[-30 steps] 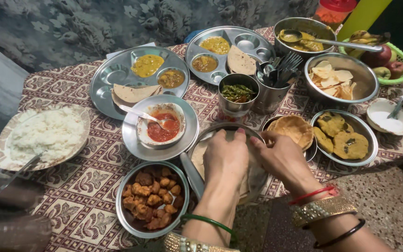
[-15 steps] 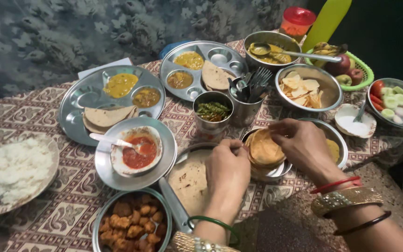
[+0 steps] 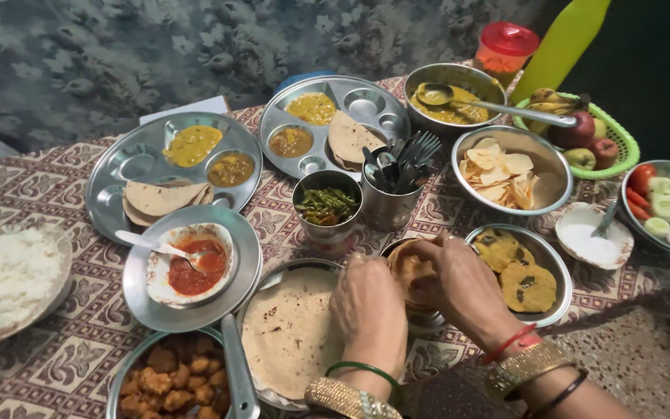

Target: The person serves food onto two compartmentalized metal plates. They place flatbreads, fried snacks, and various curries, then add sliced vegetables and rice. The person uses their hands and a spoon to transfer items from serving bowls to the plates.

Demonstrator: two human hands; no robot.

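A small steel bowl holds a stack of golden puffed puris at the near middle of the table. My left hand rests at the stack's left edge, fingers curled onto it. From the right, my right hand curls its fingers over the top puri. Just left of my left hand lies a large round flatbread on a steel plate. Bangles circle both wrists.
Right of the puris sits a plate of spiced fritters. A red chutney bowl, fried nuggets and rice lie left. Behind are two compartment trays, a green bean cup, a cutlery holder, chips, a curry bowl, a fruit basket and a salad bowl.
Both hands left the flatbread plate and moved right onto the puri stack; the right hand pulled back from above the fritter plate. The view shifted right and closer.
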